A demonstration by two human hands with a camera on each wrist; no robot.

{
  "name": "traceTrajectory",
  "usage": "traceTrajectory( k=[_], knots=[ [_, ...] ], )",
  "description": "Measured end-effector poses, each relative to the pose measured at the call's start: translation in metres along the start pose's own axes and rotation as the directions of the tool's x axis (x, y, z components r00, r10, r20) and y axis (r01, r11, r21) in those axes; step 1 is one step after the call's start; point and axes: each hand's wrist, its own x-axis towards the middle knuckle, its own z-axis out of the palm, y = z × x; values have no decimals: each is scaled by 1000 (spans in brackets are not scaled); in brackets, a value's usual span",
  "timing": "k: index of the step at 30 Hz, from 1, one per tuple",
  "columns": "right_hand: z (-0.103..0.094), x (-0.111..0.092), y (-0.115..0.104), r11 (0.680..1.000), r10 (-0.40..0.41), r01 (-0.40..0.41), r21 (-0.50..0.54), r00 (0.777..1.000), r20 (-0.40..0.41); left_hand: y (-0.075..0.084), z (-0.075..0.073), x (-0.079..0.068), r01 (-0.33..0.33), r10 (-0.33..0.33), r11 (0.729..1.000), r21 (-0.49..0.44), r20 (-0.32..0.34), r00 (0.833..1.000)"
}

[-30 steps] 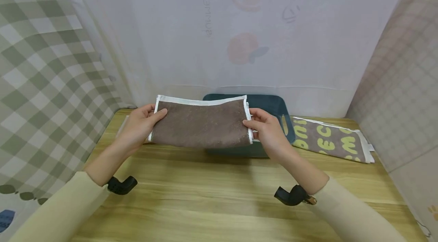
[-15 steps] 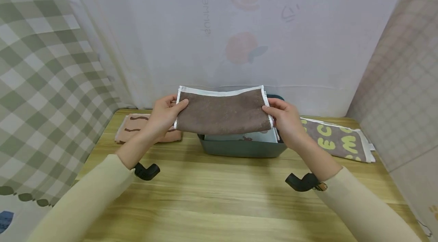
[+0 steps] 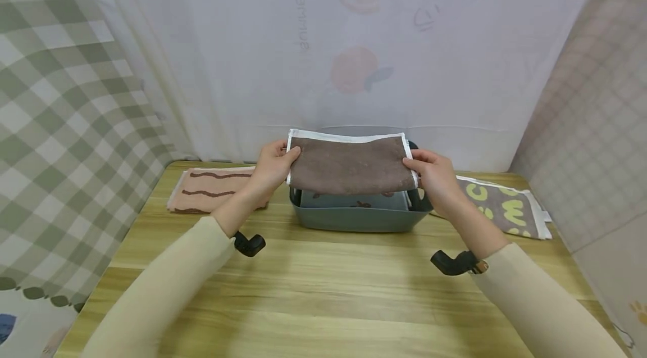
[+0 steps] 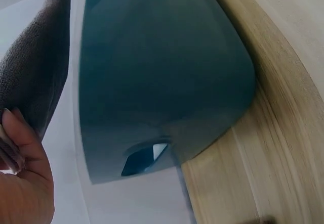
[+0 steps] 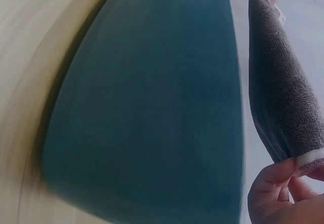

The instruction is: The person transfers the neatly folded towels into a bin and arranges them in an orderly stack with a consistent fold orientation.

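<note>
A folded brown towel (image 3: 351,164) with white edging is stretched level between both hands, above a dark teal basket (image 3: 361,220). My left hand (image 3: 274,164) pinches its left edge, thumb on the near face; my right hand (image 3: 433,173) pinches the right edge the same way. Inside the basket lies a pale blue cloth (image 3: 333,201) with small dark red prints, partly hidden under the brown towel. In the left wrist view the towel (image 4: 38,67) hangs beside the basket's outer wall (image 4: 167,57). The right wrist view shows its terry surface (image 5: 281,77) and white hem.
On the wooden table (image 3: 313,290), a folded pink towel (image 3: 212,186) with brown wavy stripes lies left of the basket. A folded grey-brown towel (image 3: 505,209) with yellow-green letters lies to the right. A white curtain (image 3: 242,66) hangs behind, with cloth walls on both sides.
Both hands have carried the brown towel to the right, from left of the basket to over it. The pink towel and the blue cloth in the basket have come into sight.
</note>
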Motion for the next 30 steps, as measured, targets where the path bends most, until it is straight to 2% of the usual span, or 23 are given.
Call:
traceTrajectory(
  k=[3, 8, 12, 15, 18, 24, 26, 30],
  knots=[
    [-5, 3, 5, 999, 3, -4, -33, 1000, -14, -3, 7, 4, 11, -11, 1000, 6, 6, 1000],
    [-10, 9, 11, 985, 19, -26, -170, 999, -44, -6, 18, 10, 44, -44, 999, 18, 18, 999],
    [-9, 12, 13, 958, 13, -28, -287, 998, -54, -7, 25, 14, 58, -58, 993, 105, 6, 998],
    [-5, 14, 14, 916, -40, 16, -400, 998, -52, -8, 29, 15, 61, -62, 980, 192, 1, 998],
    [-1, 16, 17, 858, -114, 77, -508, 993, -43, -9, 32, 17, 62, -65, 961, 271, 1, 998],
    [7, 19, 25, 743, -229, 183, -644, 973, 13, -8, 43, 21, 56, -60, 920, 388, -4, 998],
    [9, 20, 27, 717, -247, 199, -668, 969, 23, -9, 47, 23, 62, -68, 907, 417, 0, 998],
    [11, 22, 30, 687, -255, 220, -693, 965, 54, -12, 52, 24, 81, -89, 879, 469, -6, 996]
  ],
)
